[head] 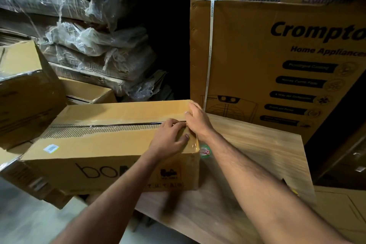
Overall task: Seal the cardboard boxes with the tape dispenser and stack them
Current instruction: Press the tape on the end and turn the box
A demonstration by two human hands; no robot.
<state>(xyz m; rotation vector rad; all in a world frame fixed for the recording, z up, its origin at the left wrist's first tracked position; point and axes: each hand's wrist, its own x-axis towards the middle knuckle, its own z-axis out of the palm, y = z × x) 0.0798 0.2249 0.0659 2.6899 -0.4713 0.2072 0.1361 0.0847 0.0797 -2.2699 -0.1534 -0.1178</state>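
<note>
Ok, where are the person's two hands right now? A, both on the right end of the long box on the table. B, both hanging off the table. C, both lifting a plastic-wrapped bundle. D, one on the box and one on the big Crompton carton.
A: the left hand and the right hand both rest on the right end of the long box, by its top seam.

I'm pressing on a tan cardboard box (103,144) bearing black lettering and a white label; it's sitting on a pale woodgrain table (257,154), with a mustard Crompton carton (247,55) showing dark print.
</note>
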